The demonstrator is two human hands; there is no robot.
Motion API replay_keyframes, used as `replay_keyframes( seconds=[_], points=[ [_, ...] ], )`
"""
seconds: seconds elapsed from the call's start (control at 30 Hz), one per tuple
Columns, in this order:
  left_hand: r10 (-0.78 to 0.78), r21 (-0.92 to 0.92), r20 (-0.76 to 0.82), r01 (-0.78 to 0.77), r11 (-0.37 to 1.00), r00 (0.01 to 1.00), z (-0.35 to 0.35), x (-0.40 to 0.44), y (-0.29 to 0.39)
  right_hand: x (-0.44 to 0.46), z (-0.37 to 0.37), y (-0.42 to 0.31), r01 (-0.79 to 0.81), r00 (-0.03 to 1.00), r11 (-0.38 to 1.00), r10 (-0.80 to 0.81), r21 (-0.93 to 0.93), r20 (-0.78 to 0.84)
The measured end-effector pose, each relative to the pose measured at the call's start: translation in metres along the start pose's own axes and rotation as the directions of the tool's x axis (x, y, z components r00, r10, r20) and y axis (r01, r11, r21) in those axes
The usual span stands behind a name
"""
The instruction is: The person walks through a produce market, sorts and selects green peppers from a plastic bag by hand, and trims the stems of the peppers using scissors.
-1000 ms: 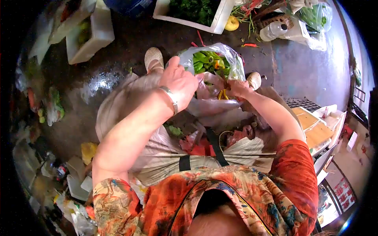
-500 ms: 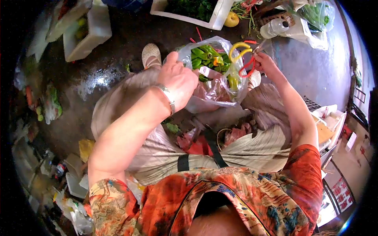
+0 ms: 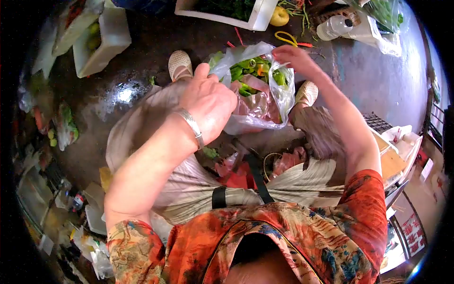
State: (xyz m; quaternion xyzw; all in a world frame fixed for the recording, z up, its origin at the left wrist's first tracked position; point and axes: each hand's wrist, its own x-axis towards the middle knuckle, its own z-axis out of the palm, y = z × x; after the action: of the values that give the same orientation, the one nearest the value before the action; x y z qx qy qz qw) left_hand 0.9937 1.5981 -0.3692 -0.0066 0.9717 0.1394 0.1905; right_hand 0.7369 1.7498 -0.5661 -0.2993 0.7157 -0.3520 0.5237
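Observation:
A clear plastic bag (image 3: 236,124) stands between my feet, holding green peppers (image 3: 248,66) and a crumpled pinkish plastic wrapper (image 3: 257,102). My left hand (image 3: 210,102), wearing a silver bracelet, is closed on the bag's left side; its fingertips are partly hidden. At the far right rim is my right hand (image 3: 293,59), its fingers stretched toward the bag and slightly blurred. Whether they touch the plastic is unclear. Just beyond that hand are the yellow-and-red handled scissors (image 3: 285,37), partly hidden, apparently on the floor.
Ahead stands a white foam box (image 3: 257,19) of dark leafy greens, beside a round yellowish vegetable (image 3: 279,16). A plastic bottle (image 3: 333,28) is at the upper right. Another foam box (image 3: 113,42) stands at the left. My shoes (image 3: 179,64) flank the bag.
My right hand has let go of the scissors and moved left to the bag's rim. The scissors now appear beyond it. My left hand stays on the bag.

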Motion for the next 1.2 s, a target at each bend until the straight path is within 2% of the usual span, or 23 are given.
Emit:
replay_keyframes(
  seconds=[0.03, 0.07, 0.13, 0.23, 0.27, 0.3, 0.33, 0.4, 0.43, 0.5, 0.53, 0.57, 0.63, 0.7, 0.73, 0.77, 0.83, 0.87, 0.93, 0.97, 1.03, 1.13, 1.2],
  points=[
    [0.001, 0.000, -0.001, -0.001, 1.000, 1.000, 0.000, 0.000, 0.001, 0.002, 0.018, 0.000, 0.111, 0.991, 0.982, -0.097, -0.153, 0.095],
    [-0.004, 0.006, -0.008, 0.004, 1.000, 1.000, 0.001, 0.001, 0.001, 0.010, 0.041, 0.020, 0.254, 0.959, 0.900, -0.187, -0.355, 0.212],
    [-0.010, 0.012, -0.014, 0.010, 1.000, 1.000, -0.001, 0.002, 0.000, 0.006, 0.069, 0.038, 0.400, 0.907, 0.756, -0.244, -0.518, 0.344],
    [-0.082, 0.054, 0.021, 0.080, 0.995, 0.996, -0.006, -0.001, -0.004, -0.036, 0.088, 0.034, 0.346, 0.926, 0.808, -0.210, -0.477, 0.315],
    [-0.086, 0.040, -0.005, 0.086, 0.996, 0.996, -0.005, -0.003, -0.006, -0.046, 0.072, 0.035, 0.150, 0.970, 0.666, 0.044, -0.731, 0.239],
    [-0.091, 0.026, -0.034, 0.092, 0.995, 0.995, -0.005, -0.005, -0.007, -0.055, 0.057, 0.036, 0.017, 0.945, 0.400, 0.294, -0.916, 0.146],
    [-0.100, 0.007, 0.005, 0.100, 0.995, 0.995, -0.008, -0.004, -0.005, -0.059, 0.039, 0.032, -0.103, 0.934, 0.286, 0.356, -0.953, 0.006],
    [-0.100, 0.033, -0.008, 0.100, 0.994, 0.995, -0.003, -0.006, -0.002, -0.057, -0.006, 0.021, -0.368, 0.918, 0.334, 0.277, -0.868, -0.283],
    [-0.099, 0.067, -0.019, 0.100, 0.993, 0.995, -0.001, -0.006, 0.000, -0.057, -0.026, 0.026, -0.430, 0.901, 0.373, 0.233, -0.822, -0.366],
    [-0.083, 0.052, -0.037, 0.085, 0.995, 0.996, 0.004, -0.006, 0.001, -0.059, -0.055, 0.042, -0.457, 0.889, 0.393, 0.188, -0.798, -0.417],
    [-0.073, 0.035, -0.050, 0.075, 0.997, 0.996, 0.006, -0.006, 0.002, -0.062, -0.059, 0.051, -0.430, 0.895, 0.537, 0.149, -0.726, -0.419],
    [-0.074, 0.032, -0.051, 0.076, 0.997, 0.996, 0.005, -0.007, 0.003, -0.062, -0.055, 0.047, -0.429, 0.896, 0.534, 0.149, -0.728, -0.419],
    [-0.093, 0.037, -0.029, 0.094, 0.995, 0.995, 0.002, -0.007, 0.005, -0.055, -0.039, 0.043, -0.243, 0.965, 0.375, 0.190, -0.895, -0.182],
    [-0.100, 0.054, -0.033, 0.101, 0.993, 0.994, 0.000, -0.006, 0.004, -0.048, -0.007, 0.032, -0.132, 0.991, 0.548, 0.077, -0.826, -0.107],
    [-0.103, 0.070, -0.037, 0.106, 0.992, 0.994, 0.000, -0.005, 0.004, -0.047, 0.010, 0.022, -0.096, 0.994, 0.593, 0.091, -0.799, -0.052],
    [-0.103, 0.071, -0.032, 0.105, 0.992, 0.994, 0.000, -0.004, 0.003, -0.040, 0.022, 0.040, -0.086, 0.992, 0.593, 0.121, -0.801, -0.016],
    [-0.065, 0.078, -0.064, 0.070, 0.995, 0.996, 0.002, -0.004, 0.003, -0.033, 0.044, 0.052, -0.194, 0.964, 0.544, 0.262, -0.817, -0.055],
    [-0.063, 0.078, -0.063, 0.067, 0.995, 0.996, 0.001, -0.003, 0.005, -0.032, 0.052, 0.071, -0.196, 0.963, 0.545, 0.263, -0.815, -0.056],
    [-0.065, 0.103, -0.071, 0.072, 0.992, 0.995, 0.002, -0.001, 0.009, -0.033, 0.070, 0.108, -0.396, 0.918, 0.547, 0.266, -0.738, -0.296],
    [-0.064, 0.102, -0.067, 0.070, 0.992, 0.996, 0.002, -0.001, 0.009, -0.037, 0.075, 0.107, -0.398, 0.917, 0.547, 0.269, -0.736, -0.295],
    [-0.087, 0.093, -0.082, 0.094, 0.991, 0.993, 0.004, 0.001, 0.010, -0.053, 0.097, 0.090, -0.251, 0.968, 0.578, 0.148, -0.777, -0.203],
    [-0.095, 0.118, -0.030, 0.097, 0.988, 0.995, 0.005, 0.003, 0.012, -0.059, 0.138, 0.063, -0.248, 0.965, 0.593, 0.217, -0.766, -0.145],
    [-0.054, 0.101, -0.036, 0.057, 0.993, 0.998, 0.007, 0.005, 0.013, -0.067, 0.156, 0.042, -0.157, 0.984, 0.690, 0.172, -0.706, -0.051]
  ],
)
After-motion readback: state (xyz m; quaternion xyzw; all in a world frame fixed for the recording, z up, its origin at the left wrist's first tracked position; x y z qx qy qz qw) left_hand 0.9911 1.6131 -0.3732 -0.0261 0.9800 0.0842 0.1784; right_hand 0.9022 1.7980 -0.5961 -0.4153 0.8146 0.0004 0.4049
